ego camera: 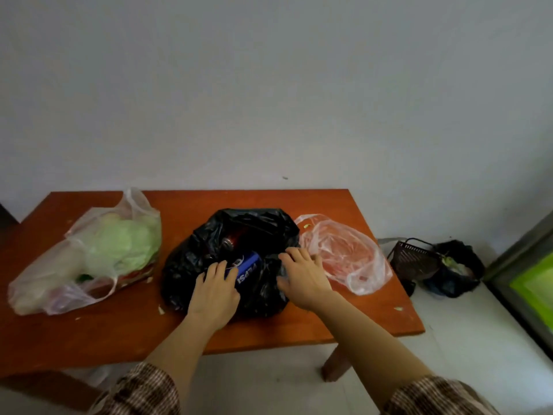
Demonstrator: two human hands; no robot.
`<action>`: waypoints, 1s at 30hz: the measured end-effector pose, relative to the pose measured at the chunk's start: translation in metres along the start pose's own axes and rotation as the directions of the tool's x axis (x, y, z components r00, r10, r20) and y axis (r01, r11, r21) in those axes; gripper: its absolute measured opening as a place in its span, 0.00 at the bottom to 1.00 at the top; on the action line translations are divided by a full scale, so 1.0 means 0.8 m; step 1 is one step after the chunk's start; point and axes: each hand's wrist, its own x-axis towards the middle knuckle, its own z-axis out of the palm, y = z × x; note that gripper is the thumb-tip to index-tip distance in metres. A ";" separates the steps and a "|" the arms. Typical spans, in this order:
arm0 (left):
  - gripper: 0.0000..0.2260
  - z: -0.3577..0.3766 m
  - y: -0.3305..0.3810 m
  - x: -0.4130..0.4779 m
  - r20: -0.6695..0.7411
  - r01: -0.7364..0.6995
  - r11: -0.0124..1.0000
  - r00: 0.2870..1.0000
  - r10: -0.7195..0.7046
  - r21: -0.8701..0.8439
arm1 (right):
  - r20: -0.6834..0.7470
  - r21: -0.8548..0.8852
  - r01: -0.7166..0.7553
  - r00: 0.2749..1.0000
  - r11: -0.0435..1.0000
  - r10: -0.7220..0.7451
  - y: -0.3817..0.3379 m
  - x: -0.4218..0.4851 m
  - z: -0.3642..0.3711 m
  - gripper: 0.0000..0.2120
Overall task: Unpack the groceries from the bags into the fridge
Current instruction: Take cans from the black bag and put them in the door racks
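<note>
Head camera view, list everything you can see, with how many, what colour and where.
table: one, orange-brown, against the wall
black bag: one, black, middle of the table
blue can: one, blue, in the black bag's mouth
red can: one, dark red, deeper in the black bag
clear bag: one, see-through, left on the table
cabbage: one, pale green, inside the clear bag
pink bag: one, pinkish see-through, right of the black bag
basket: one, dark brown, floor right of the table
dark bag: one, black, floor beside the basket
sleeves: two, brown checked, bottom edge
hands: two, bare; left hand grips the blue can, right hand holds the black bag's rim
</note>
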 end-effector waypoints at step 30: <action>0.29 0.101 -0.075 0.117 0.312 -0.035 0.893 0.930 0.193 -0.449 | 0.162 -0.099 -0.699 0.691 0.708 0.705 0.000 0.103 0.093 0.15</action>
